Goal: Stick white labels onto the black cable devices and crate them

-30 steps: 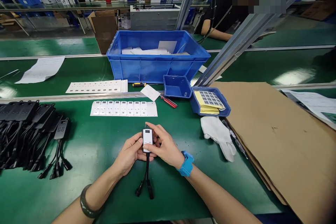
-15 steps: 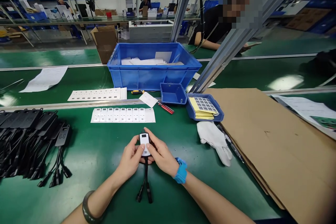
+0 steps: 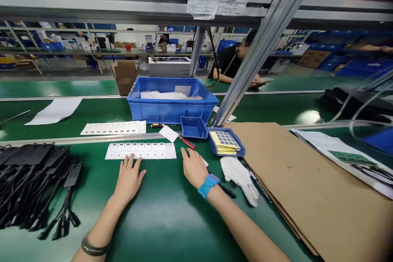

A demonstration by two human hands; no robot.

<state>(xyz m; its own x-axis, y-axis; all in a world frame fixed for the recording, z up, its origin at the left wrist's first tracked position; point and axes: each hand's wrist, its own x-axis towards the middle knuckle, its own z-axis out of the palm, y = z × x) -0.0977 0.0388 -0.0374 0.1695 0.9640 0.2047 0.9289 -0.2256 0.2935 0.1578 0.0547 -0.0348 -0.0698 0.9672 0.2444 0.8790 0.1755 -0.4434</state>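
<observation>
My left hand [image 3: 129,178] lies flat on the green mat, fingers spread, fingertips just below a white sheet of labels [image 3: 140,150]; it holds nothing. To its right, my right hand [image 3: 193,167] with a blue watch rests palm down, fingers stretched. A white corner [image 3: 204,163] shows at its right edge, and a black cable [image 3: 227,190] runs out past the wrist. The small white-faced device is otherwise hidden.
A pile of black cabled devices [image 3: 33,180] lies at left. Behind are a blue crate [image 3: 172,108], a small blue bin [image 3: 193,127], a bin of yellow sheets [image 3: 226,142], a red screwdriver [image 3: 187,142] and a white glove [image 3: 239,174]. Cardboard [image 3: 307,172] covers the right. A co-worker [image 3: 230,63] sits opposite.
Both hands have let go of the white-faced device and moved forward and apart, now flat on the mat. The view has tilted upward, showing the overhead frame.
</observation>
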